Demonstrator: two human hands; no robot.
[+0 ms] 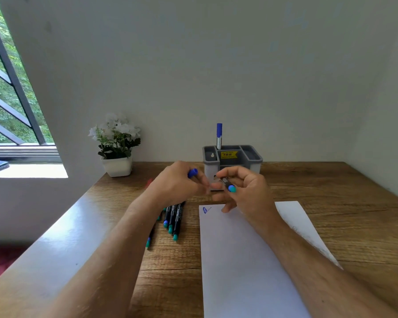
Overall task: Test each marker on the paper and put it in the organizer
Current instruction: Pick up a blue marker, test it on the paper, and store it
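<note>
My right hand (pixel 246 191) holds a black marker (pixel 228 184) whose teal and blue end faces me, above the top of the white paper (pixel 246 260). My left hand (pixel 177 183) pinches a blue cap (pixel 192 173) just left of it. The paper bears one small blue scribble (pixel 206 210) near its top left corner. Several black markers (pixel 174 220) with teal ends lie on the table to the left of the paper, partly hidden by my left wrist. A grey organizer (pixel 253 157) stands behind my hands with one blue-capped marker (pixel 219 135) upright in a back compartment.
A white pot of white flowers (pixel 117 143) stands at the back left of the wooden table (pixel 342 203), near the wall. A window with bars (pixel 12 88) is at the far left. A small red thing (pixel 149 182) shows behind my left hand.
</note>
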